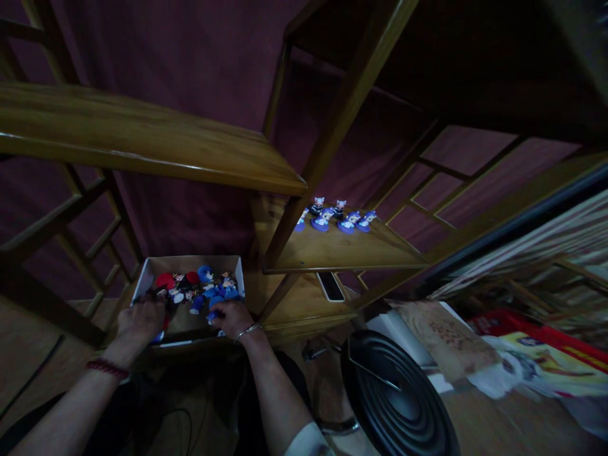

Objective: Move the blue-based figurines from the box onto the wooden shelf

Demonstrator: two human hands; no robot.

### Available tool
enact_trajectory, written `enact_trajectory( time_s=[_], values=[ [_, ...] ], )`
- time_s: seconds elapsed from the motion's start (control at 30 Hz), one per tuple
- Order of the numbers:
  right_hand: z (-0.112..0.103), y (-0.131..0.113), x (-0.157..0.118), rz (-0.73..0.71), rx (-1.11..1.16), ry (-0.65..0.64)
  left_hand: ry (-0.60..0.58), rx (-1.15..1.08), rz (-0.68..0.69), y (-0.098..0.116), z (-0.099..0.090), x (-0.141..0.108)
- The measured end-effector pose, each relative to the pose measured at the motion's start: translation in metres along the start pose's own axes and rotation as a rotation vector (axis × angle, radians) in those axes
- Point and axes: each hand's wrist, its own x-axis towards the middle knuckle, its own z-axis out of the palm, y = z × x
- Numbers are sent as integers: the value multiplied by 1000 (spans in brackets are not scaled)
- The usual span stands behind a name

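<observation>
A shallow box (240, 269) with pale sides sits on the low shelf and holds several small red, blue and dark figurines. Over its left end is my left hand (145, 316), near a red and dark figurine; its fingertips are dim and hard to make out. At the box's front right, my right hand (230, 316) has its fingers closed on a blue figurine (215, 313). Several figurines with purple bases, one of them a white and purple figurine (349, 220), stand on the middle shelf (304, 250), with two dark-clothed ones behind.
Wooden shelf posts and an upper board (142, 142) rise above the box. A phone (331, 286) lies on the lower shelf to the right. Nearer me is a round black stool (399, 392), with bags and a red and yellow package (555, 354) further right.
</observation>
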Motion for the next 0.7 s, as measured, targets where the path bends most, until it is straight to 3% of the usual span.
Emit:
enact_trajectory(
  time_s=[0.1,0.47,0.7],
  values=[
    [1,0,-1,4,-3,-8,-26,46,-72,1,1,0],
    [3,0,0,-2,-31,-10,-82,62,-64,4,-7,-2],
    [5,2,5,-8,13,12,-28,82,-81,7,-13,-8]
  ],
)
